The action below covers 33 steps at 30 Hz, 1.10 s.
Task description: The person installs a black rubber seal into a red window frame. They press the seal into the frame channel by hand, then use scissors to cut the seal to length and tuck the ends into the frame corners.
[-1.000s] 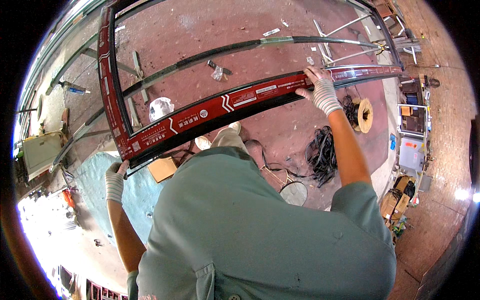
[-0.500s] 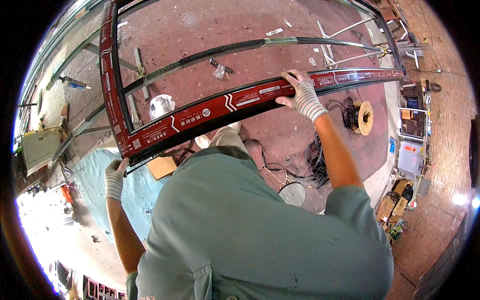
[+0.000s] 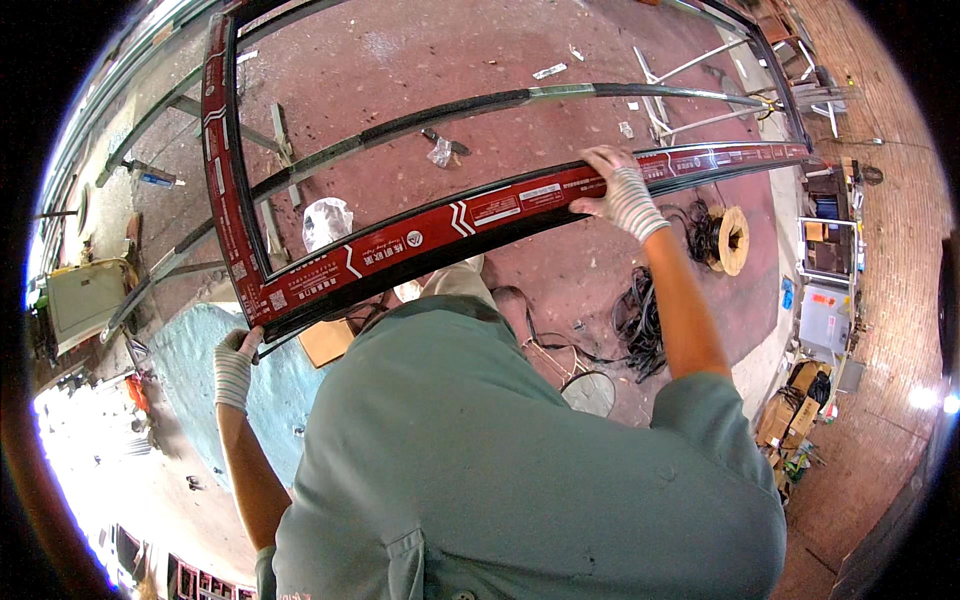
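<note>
A large rectangular window or door frame, dark with red printed protective film, lies in front of my body. My right hand, in a striped glove with bare fingertips, wraps over its near rail, fingers on top and thumb on the near edge. At the near-left corner my left hand, gloved alike, has its thumb against the corner with the fingers curled below. A thin black strip shows beside those fingers; whether they also hold it I cannot tell. The frame rests over long dark support bars.
Below on the reddish floor are a spool, coiled black strip, a clear plastic bag and a round-topped stool. A cardboard box lies near my feet. A cart with boxes stands at right.
My right hand has slid a little to the right along the near rail. My left hand stays at the corner. The whole view has shifted slightly.
</note>
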Each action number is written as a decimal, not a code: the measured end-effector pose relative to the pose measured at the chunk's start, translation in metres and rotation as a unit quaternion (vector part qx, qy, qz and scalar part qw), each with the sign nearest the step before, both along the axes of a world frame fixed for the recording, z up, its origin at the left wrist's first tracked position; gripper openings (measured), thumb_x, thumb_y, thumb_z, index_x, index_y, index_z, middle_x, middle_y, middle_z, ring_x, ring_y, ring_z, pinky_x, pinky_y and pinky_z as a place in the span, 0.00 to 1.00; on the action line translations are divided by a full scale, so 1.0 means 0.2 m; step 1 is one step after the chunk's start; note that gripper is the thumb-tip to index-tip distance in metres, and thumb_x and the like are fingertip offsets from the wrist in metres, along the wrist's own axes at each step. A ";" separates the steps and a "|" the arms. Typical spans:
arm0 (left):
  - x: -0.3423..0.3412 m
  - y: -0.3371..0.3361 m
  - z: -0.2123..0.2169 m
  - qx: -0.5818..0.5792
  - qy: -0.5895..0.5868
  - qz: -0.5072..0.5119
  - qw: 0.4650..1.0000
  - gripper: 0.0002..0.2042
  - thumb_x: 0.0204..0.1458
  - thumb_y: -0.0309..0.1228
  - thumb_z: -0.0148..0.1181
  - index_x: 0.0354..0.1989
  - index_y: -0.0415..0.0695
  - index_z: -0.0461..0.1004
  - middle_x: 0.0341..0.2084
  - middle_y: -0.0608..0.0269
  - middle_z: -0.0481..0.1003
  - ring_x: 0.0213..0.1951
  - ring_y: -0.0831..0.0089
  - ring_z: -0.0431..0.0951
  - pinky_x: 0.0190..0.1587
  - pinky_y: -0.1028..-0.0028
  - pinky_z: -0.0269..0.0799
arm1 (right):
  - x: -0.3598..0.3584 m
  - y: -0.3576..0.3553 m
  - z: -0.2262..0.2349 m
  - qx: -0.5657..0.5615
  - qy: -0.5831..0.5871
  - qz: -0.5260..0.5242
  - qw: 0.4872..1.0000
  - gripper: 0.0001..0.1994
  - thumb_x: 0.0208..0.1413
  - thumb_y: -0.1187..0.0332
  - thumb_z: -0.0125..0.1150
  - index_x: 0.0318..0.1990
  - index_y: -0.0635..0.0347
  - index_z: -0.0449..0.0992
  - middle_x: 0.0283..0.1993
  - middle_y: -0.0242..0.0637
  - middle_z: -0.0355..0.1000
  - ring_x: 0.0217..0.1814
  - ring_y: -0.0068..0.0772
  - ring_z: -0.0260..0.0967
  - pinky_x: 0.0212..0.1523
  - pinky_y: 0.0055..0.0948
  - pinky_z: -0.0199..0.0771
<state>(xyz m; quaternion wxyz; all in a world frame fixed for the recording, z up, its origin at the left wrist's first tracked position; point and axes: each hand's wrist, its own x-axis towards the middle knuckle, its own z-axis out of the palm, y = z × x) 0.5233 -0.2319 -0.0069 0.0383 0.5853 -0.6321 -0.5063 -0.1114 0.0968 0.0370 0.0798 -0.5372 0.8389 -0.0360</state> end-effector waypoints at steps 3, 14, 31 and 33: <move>-0.01 0.02 0.01 -0.007 -0.001 0.008 1.000 0.17 0.56 0.43 0.69 0.26 0.42 0.77 0.16 0.71 0.70 0.19 0.81 0.66 0.23 0.76 0.61 | -0.07 0.07 0.01 -0.004 0.033 -0.013 0.999 0.48 0.35 0.45 0.80 0.64 0.60 0.69 0.67 0.46 0.65 0.73 0.52 0.56 0.75 0.49 0.52; 0.04 -0.04 -0.05 -0.004 -0.017 -0.006 1.000 0.15 0.57 0.40 0.67 0.26 0.41 0.76 0.17 0.71 0.70 0.19 0.81 0.67 0.23 0.76 0.61 | 0.59 -0.35 -0.03 -0.090 -0.037 0.141 0.985 0.41 0.46 0.41 0.71 0.63 0.58 0.71 0.61 0.47 0.72 0.67 0.49 0.65 0.76 0.52 0.49; 0.09 0.12 -0.24 -0.076 0.132 0.108 0.982 0.20 0.61 0.46 0.61 0.37 0.36 0.76 0.33 0.65 0.75 0.36 0.75 0.69 0.45 0.75 0.66 | -0.02 0.95 -0.34 -0.018 0.115 -0.433 0.894 0.34 0.55 0.45 0.64 0.65 0.56 0.69 0.69 0.51 0.60 0.69 0.60 0.58 0.68 0.53 0.59; -0.01 0.20 -0.19 -0.154 0.080 0.112 0.978 0.24 0.62 0.48 0.60 0.39 0.33 0.75 0.34 0.60 0.75 0.38 0.70 0.70 0.47 0.72 0.68 | 0.19 1.11 -0.48 0.044 0.041 -0.415 0.908 0.32 0.54 0.48 0.64 0.63 0.55 0.70 0.68 0.50 0.62 0.66 0.60 0.63 0.65 0.52 0.63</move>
